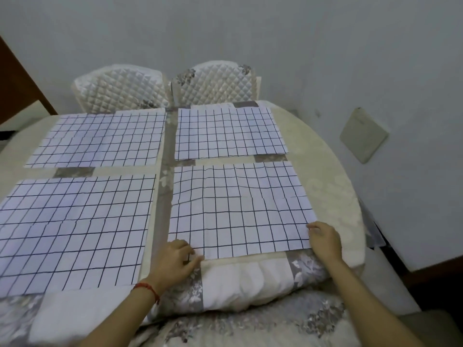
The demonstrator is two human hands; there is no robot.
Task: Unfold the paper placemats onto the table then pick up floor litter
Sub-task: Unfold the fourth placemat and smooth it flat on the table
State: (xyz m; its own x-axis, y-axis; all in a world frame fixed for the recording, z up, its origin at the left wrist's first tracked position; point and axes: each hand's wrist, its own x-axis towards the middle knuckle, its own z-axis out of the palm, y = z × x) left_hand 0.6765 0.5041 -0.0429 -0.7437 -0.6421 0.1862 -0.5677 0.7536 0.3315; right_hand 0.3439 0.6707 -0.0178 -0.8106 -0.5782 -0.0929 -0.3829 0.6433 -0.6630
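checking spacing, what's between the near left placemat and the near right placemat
In the head view, only a bare strip of grey patterned tablecloth runs between the near left placemat and the near right placemat; no object lies there.

No readable text, labels, brands or numbers anywhere, placemats (238, 211) carry only a black grid, no lettering

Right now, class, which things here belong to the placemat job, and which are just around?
Job: four grid placemats, the near right one held by left hand and right hand; table.
Around: two quilted chairs, wall plate.
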